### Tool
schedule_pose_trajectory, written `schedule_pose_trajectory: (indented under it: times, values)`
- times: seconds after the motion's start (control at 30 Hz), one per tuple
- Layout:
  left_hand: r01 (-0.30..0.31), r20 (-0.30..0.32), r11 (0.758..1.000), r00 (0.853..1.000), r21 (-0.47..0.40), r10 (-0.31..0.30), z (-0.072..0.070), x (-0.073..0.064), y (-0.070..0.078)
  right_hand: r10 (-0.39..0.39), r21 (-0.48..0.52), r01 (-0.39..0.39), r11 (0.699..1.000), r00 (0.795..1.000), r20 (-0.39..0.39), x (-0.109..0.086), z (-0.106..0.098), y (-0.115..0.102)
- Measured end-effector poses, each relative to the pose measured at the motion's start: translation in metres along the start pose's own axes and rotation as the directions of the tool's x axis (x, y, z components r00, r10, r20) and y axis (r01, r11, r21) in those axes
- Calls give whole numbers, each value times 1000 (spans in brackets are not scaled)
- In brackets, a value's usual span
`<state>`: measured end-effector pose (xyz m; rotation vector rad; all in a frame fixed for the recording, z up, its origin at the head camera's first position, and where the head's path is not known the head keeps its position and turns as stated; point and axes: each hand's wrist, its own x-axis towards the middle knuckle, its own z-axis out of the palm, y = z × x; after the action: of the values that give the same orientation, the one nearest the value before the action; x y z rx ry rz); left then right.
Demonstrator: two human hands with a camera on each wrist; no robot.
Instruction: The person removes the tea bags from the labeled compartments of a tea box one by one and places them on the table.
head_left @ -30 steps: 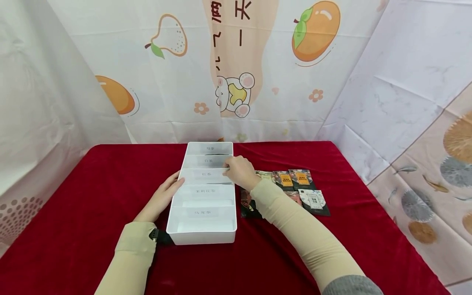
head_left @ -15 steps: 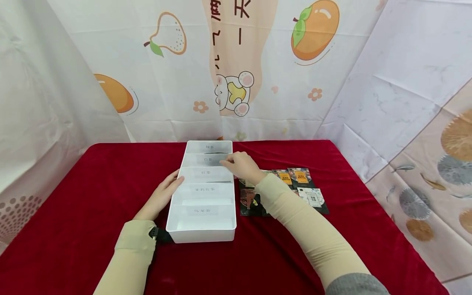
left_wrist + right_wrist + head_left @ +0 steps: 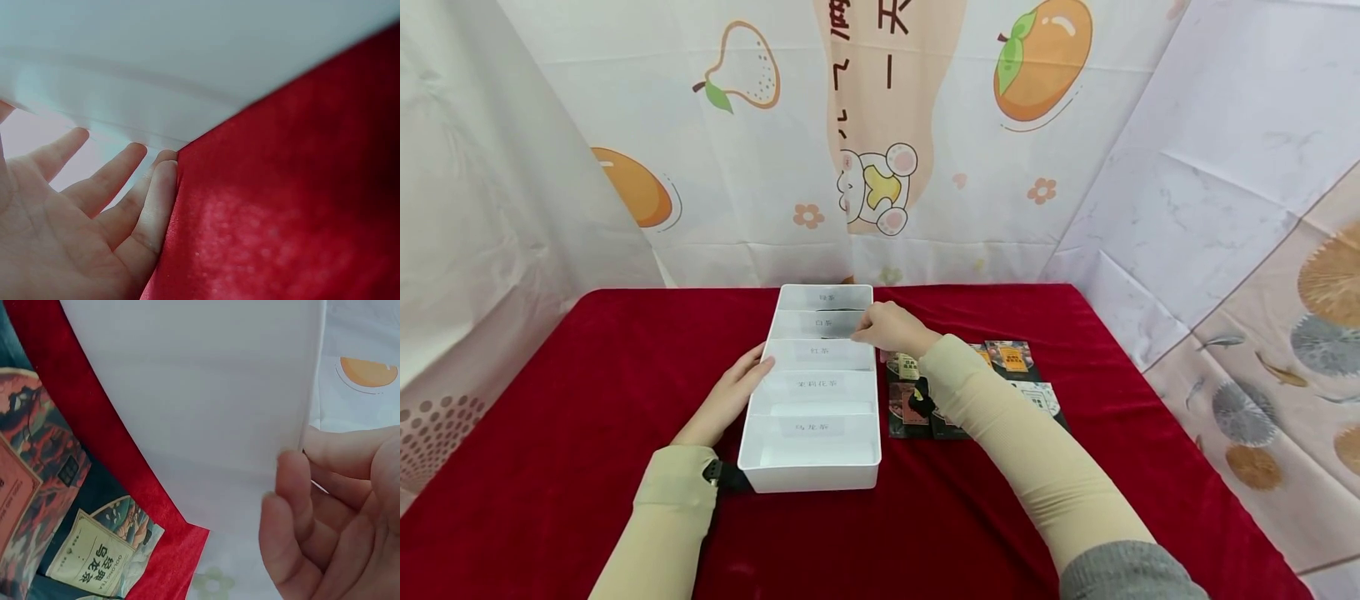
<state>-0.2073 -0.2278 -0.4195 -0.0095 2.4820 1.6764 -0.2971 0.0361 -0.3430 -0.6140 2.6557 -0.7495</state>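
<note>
A long white divided box (image 3: 820, 479) stands on the red cloth, its several compartments bearing small labels. My left hand (image 3: 727, 398) is at its left side, thumb over the rim; in the left wrist view its fairly straight fingers touch the outer wall. My right hand (image 3: 891, 327) is at the right rim by the second and third compartments from the back. In the right wrist view, two curled fingertips (image 3: 275, 519) lie outside the wall while another finger passes behind the rim; I cannot tell what they pinch. Dark slivers show in the two rear compartments.
Tea packets (image 3: 1011, 358) lie in two rows right of the box, partly under my right forearm; one oolong tea packet (image 3: 94, 556) shows in the right wrist view. Red cloth (image 3: 625, 383) covers the table. A printed white curtain (image 3: 775, 167) hangs behind it.
My right hand rose slightly off the right rim, then came back down toward it. A dark sliver now shows near the second compartment's front divider. My left hand stays at the box's side.
</note>
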Motion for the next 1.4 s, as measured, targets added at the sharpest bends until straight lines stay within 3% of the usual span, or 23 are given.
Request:
schedule_pose_trajectory:
  times: [0.23,0.53,0.97,1.4]
  values:
    - [26,3,1000,1000,4,-26,0,-1,1,9,-19,-8,1000,999,46,2,3,0]
    - [12,7,1000,1000,-7,-12,1,-1,0,-30,-43,34,999,996,79,1,6,1]
    - [3,3,1000,1000,-9,-3,-1,0,-1,-89,-81,84,993,995,-49,-3,11,0]
    - [13,0,1000,1000,-7,-13,0,-1,1,-94,-17,93,996,988,-121,-5,12,7]
